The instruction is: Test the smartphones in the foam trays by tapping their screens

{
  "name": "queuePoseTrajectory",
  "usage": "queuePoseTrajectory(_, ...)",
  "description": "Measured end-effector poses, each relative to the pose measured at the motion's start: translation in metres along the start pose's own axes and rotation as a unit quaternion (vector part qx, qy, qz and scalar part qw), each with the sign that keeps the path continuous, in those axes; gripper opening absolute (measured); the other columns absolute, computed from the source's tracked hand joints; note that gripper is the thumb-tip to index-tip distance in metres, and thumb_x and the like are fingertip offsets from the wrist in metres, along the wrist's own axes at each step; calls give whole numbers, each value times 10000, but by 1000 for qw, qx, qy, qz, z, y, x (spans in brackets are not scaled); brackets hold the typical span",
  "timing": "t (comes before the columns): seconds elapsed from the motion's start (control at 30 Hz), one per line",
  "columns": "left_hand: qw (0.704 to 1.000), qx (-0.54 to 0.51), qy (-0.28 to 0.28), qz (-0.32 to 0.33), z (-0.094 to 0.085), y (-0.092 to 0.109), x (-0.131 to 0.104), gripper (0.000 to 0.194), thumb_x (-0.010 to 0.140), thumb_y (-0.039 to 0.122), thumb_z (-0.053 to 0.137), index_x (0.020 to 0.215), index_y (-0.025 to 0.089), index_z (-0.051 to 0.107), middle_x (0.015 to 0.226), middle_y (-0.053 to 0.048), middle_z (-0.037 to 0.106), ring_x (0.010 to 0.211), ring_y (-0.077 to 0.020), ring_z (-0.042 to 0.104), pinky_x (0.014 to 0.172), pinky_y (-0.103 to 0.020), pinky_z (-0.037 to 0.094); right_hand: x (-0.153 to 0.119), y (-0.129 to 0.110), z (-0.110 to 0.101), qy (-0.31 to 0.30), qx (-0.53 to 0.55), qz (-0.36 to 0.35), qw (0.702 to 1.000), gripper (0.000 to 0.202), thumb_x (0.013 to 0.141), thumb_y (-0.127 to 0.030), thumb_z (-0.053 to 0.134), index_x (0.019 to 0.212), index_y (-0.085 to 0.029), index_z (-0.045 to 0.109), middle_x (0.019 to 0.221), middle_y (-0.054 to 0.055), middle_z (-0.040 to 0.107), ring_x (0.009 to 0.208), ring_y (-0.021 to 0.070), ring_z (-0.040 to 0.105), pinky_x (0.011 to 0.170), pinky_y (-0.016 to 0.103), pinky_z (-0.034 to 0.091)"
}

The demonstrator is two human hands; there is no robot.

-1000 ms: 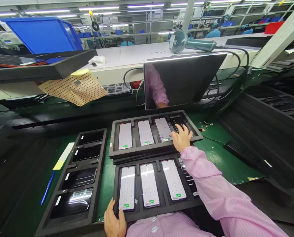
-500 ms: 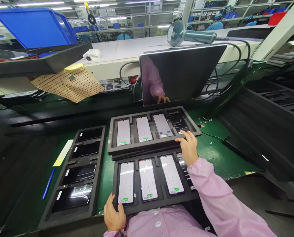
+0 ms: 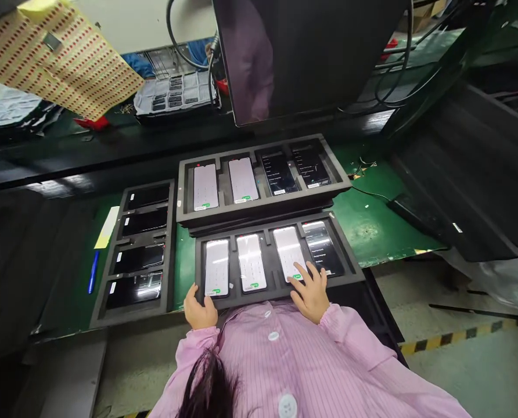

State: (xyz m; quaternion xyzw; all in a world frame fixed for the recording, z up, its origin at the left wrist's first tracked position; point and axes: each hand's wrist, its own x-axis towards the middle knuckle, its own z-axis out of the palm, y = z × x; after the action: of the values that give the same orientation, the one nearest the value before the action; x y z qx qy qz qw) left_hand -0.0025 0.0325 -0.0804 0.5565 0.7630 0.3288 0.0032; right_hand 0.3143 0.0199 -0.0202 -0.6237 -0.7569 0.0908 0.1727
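Observation:
My right hand (image 3: 311, 292) is over the front black foam tray (image 3: 235, 290), fingers spread. Its fingertips are at the lower part of the third smartphone (image 3: 287, 247), whose white dialer screen has a green button. At the tray's front left corner rests my left hand (image 3: 200, 312), thumb and fingers apart, beside the first smartphone (image 3: 216, 264). Another lit dialer phone (image 3: 251, 261) lies between them. The rightmost phone (image 3: 322, 247) in this tray displays a dark menu list. Behind, a second foam tray (image 3: 259, 206) holds two white-screen phones and two with dark menus.
On the left, a foam tray (image 3: 168, 261) holds several black-screened phones. Beside it lie a blue pen (image 3: 93, 271) and a paper strip (image 3: 107, 225). A monitor (image 3: 315, 58) stands behind the trays. A yellow dotted sheet (image 3: 67, 58) hangs at upper left; a cable (image 3: 370, 193) runs along the right.
My right hand has moved from the back tray's right end to the front tray's third phone. The back tray's third phone now shows a dark menu. The view has tilted down.

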Motion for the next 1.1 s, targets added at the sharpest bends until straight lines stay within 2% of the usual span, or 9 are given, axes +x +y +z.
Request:
queuePoseTrajectory(0.07,1000,-3,0,5,0,1,0,386,748,307,402,1076,123,488,1065,-143,560,982,-244,521,865,-390,386,5,-3,0,-19,-25,28,999,344,817,-335,418,1080,-250,623,1349,88,435,1248,364,265,945,656,183)
queuePoseTrajectory(0.17,1000,-2,0,9,-1,2,1,383,751,306,398,1073,118,485,1062,-150,559,972,-244,522,862,-392,387,10,-3,0,-23,-39,50,998,338,837,-342,398,1076,-256,620,1368,83,412,1251,363,260,938,664,176)
queuePoseTrajectory(0.37,1000,6,12,23,0,1,1,383,751,311,396,1065,113,493,1050,-148,570,967,-246,528,856,-388,392,5,4,2,58,-67,140,986,331,843,-326,389,972,-167,649,1322,139,453,1242,364,275,933,649,199)
queuePoseTrajectory(0.6,999,15,20,41,1,-2,0,389,756,295,391,1076,97,492,1052,-157,573,970,-249,523,857,-389,394,10,-4,-3,-21,-19,42,999,322,833,-351,414,1057,-255,626,1371,81,404,1265,361,234,943,656,172)
queuePoseTrajectory(0.83,999,5,30,35,3,-3,0,385,740,291,398,1065,110,498,1052,-145,578,963,-245,533,853,-387,398,8,5,3,65,-42,134,988,313,848,-314,385,925,-171,653,1308,132,455,1240,359,280,924,644,224)
queuePoseTrajectory(0.93,999,3,31,37,4,-4,-1,388,736,289,405,1073,119,496,1056,-142,578,974,-247,532,857,-391,397,9,4,4,54,-34,111,992,318,850,-311,380,996,-201,640,1328,114,434,1247,353,264,931,644,212)
queuePoseTrajectory(1.1,998,1,32,49,3,-5,-1,388,745,277,399,1088,119,490,1060,-148,575,977,-248,530,862,-398,395,18,-5,0,-2,-36,98,995,331,845,-331,391,1056,-255,634,1394,90,353,1262,374,217,931,659,190)
